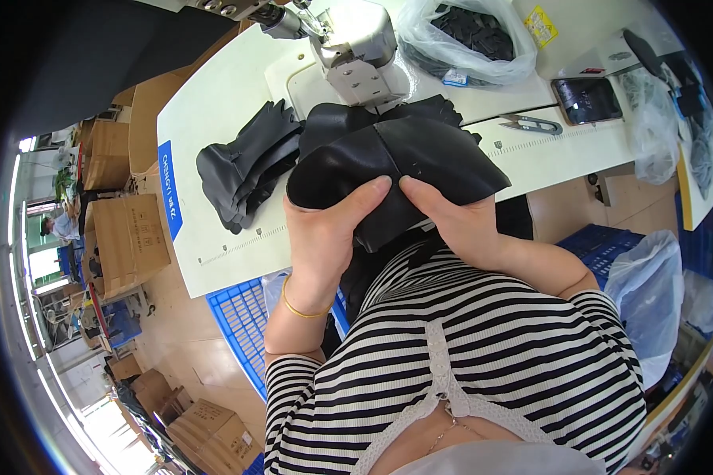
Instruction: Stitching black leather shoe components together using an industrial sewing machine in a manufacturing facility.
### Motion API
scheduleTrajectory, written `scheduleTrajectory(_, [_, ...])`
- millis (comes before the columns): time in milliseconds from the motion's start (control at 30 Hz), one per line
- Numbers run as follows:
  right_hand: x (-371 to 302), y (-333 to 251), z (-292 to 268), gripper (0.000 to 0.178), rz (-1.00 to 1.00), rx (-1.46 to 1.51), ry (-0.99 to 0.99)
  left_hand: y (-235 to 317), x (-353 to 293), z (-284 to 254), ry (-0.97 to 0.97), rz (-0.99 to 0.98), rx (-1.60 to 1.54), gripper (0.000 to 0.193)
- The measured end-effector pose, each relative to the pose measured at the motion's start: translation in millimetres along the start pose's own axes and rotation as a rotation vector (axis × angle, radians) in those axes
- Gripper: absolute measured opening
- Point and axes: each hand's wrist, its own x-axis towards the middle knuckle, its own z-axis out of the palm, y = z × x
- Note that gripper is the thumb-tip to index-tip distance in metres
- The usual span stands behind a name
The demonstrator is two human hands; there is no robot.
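A person's left hand (322, 229) and right hand (469, 228) level with each other at the near edge of the tabletop (214, 265), both gripping, thumbs (364, 196) tilted inward with tips almost meeting, other fingers hidden, left forearm (297, 328) steep, right forearm (543, 265) slanting.

Left head-worn fisheye; faces down, close above left hand (325, 228), right hand (466, 226).

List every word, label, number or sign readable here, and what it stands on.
Blue strip on the left edge of the table: white characters, legible, not transcribed.
Ruler scale on the table: numbers too small.
Yellow label, upper right: too small.
Cardboard box, left: too blurred.
Blue-and-white tag at the plastic bag: too blurred.
Held black piece: no readable text.
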Motion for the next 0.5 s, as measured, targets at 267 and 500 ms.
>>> scheduleTrajectory(267, [2.8,1.3,2.1,0.024,-0.024,-0.038,0.025,-4.4,-0.3,3.5,0.074,-0.009,-0.029,0.026])
scheduleTrajectory(500, [3.8,6.7,2.7,0.023,-0.033,-0.089,0.033,-4.0,0.2,4.4,0.159,-0.062,-0.263,0.025])
